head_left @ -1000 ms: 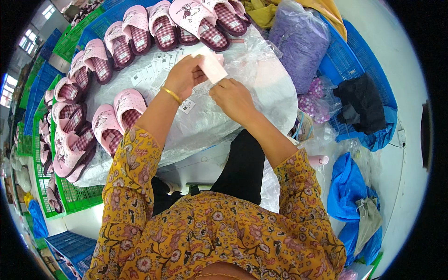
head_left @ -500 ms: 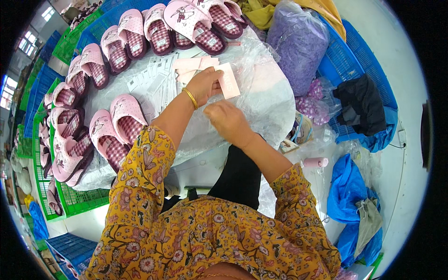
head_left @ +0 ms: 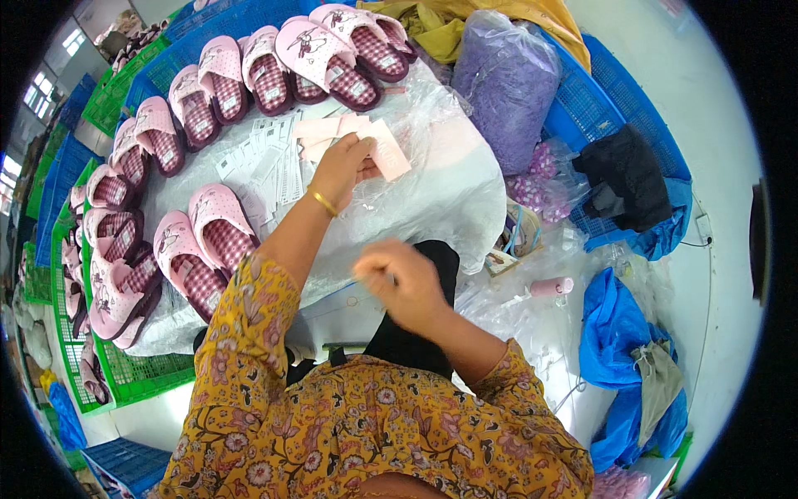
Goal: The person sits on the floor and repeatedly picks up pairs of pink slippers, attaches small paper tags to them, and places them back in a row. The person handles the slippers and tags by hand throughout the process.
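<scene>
My left hand, with a gold bangle at its wrist, grips a pale pink card over the table. More pink cards lie fanned just beyond its fingers. Closer to my body, past the table's near edge, is my right hand, a little blurred. Its fingers are curled in a pinch; a faint thin loop shows below them, and I cannot make out what they hold. White printed slips are spread left of the cards. A pair of pink slippers with checked insoles rests beside my left forearm.
Pink slippers line the far and left sides of the plastic-covered table. Green crates stand at left. To the right are a purple filled bag, blue crates, black cloth and a blue plastic sheet.
My right hand has drawn back from the pink card toward my body. My left hand still holds the card. The whole view has shifted slightly.
</scene>
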`<action>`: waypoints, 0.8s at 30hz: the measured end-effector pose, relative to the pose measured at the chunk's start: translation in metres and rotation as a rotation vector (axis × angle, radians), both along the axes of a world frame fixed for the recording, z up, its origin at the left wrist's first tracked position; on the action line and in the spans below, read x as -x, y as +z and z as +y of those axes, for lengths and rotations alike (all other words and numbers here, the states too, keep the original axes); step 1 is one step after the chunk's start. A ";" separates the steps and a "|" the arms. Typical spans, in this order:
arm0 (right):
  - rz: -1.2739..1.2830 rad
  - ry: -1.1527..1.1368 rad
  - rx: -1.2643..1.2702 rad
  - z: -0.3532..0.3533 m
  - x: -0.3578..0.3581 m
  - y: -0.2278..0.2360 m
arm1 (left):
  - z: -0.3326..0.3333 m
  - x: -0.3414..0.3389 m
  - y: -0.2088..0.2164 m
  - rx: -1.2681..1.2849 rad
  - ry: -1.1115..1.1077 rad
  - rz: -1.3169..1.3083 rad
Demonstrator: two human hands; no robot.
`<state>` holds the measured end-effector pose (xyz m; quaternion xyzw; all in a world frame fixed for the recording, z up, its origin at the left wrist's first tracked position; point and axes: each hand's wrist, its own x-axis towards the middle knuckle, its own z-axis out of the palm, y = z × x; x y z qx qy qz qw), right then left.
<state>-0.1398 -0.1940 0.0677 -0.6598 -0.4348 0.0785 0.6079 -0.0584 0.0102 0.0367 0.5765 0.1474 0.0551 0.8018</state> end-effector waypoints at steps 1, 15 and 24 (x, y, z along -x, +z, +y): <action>0.078 -0.080 -0.011 -0.004 -0.011 -0.002 | -0.002 0.013 0.010 -0.060 0.003 -0.019; 0.397 -0.333 -0.181 0.014 -0.033 -0.006 | -0.035 0.107 0.023 -0.175 0.032 -0.124; 0.541 -0.370 -0.138 0.004 -0.019 -0.020 | -0.047 0.122 0.022 0.287 0.183 -0.209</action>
